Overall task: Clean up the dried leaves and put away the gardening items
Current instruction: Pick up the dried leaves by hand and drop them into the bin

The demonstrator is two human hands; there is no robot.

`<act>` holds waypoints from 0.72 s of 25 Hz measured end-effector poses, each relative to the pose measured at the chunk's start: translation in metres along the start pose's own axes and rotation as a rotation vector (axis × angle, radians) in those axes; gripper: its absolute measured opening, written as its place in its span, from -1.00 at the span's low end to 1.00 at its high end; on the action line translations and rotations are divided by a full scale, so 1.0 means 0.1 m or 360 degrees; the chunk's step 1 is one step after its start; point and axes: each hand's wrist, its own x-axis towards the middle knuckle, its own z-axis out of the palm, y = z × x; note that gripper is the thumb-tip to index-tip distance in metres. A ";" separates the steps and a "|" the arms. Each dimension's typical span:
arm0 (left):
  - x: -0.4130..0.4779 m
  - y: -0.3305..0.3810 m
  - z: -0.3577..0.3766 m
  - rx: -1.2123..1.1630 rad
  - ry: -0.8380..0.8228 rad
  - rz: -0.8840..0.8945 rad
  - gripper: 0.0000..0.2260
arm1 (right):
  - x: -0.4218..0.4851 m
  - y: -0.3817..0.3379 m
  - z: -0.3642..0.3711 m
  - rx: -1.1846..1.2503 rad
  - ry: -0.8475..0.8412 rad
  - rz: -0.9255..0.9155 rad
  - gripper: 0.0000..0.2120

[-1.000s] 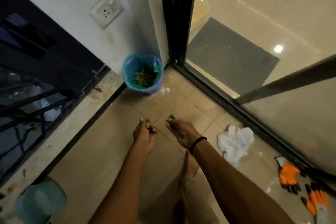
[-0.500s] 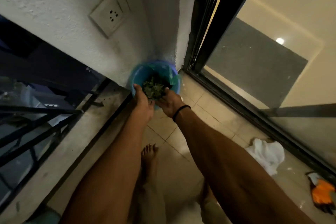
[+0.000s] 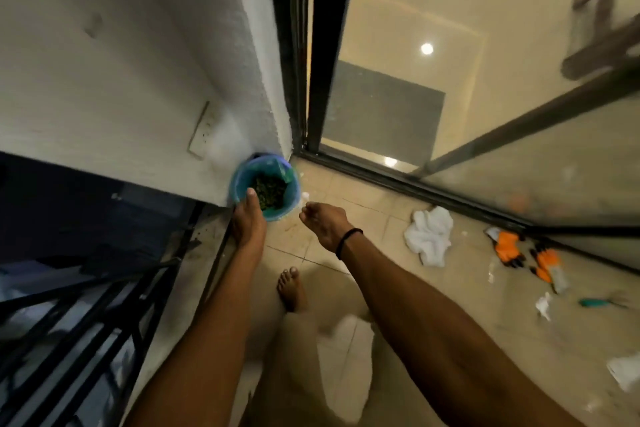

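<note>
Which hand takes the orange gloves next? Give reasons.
Right, probably. The right hand hangs free beside the blue bin, on the side where the orange gloves lie. The left hand is at the bin's rim by the wall, farther off.

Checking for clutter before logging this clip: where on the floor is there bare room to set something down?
Bare tile lies between the blue bin, the door track and the white cloth. Crowded further right along that track: orange gloves, a teal tool and paper scraps.
</note>
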 end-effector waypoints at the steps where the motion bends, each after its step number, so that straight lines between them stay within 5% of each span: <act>1: -0.26 0.18 -0.02 0.0214 -0.0057 0.0168 -0.56 | -0.29 -0.07 -0.07 -0.0127 0.0006 -0.0060 -0.78; 4: -1.02 0.64 0.01 0.0581 -0.0309 0.0500 -0.69 | -1.10 -0.21 -0.41 -0.0247 0.0110 -0.0282 -0.91; 8: -1.78 0.78 0.38 0.1092 -0.0531 0.0945 -0.62 | -1.83 -0.22 -1.08 -0.0323 0.0489 -0.0615 -0.83; 12: -2.59 0.60 0.97 0.1390 -0.0819 0.1457 -0.72 | -2.17 -0.05 -2.04 -0.0325 0.0853 -0.0728 -0.70; 18: -4.05 -0.21 1.75 0.1590 -0.1200 0.1778 -0.72 | -3.20 0.37 -3.63 -0.0085 0.1284 -0.0785 -0.70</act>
